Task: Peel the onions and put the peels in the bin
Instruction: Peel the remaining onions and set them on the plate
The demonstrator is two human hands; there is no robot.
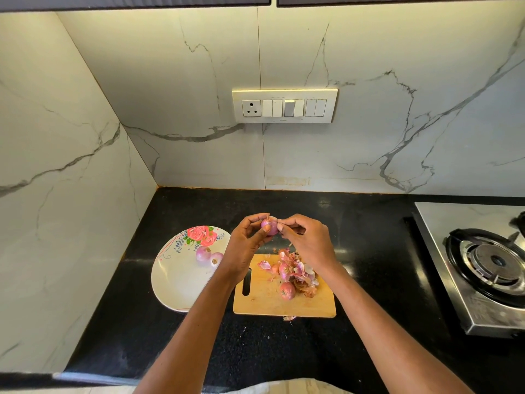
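— Onion position? Small pink-purple onion (269, 225), mostly bare of skin, held up above the far edge of the pale wooden cutting board (264, 301), clear of the black speckled countertop (176, 331).

— Grip on it?

— Left hand (250, 241) closed around it, thumb on the near face, fingers curled over the top. Right hand (305, 240) just beside it, thumb and forefinger pinched together on a thin strip of skin at the onion's right side. Both forearms reach in from the bottom edge.

— Peels?

— Loose pile of pink and brown onion peels (298, 273) on the right half of the board, partly under the right wrist. One unpeeled reddish onion (287, 290) sits on the board just in front of the pile. One stray peel scrap (289, 317) on the counter touching the board's near edge.

— Left of the board?

— White oval plate with a red rose print (173, 282), rim tucked beside the board. Two peeled pale-purple onions (209, 255) on it, touching each other, near the left wrist.

— Right side?

— Steel gas stove (483, 268), well apart from the board. Cream switch panel (285, 106) on the marble wall behind.
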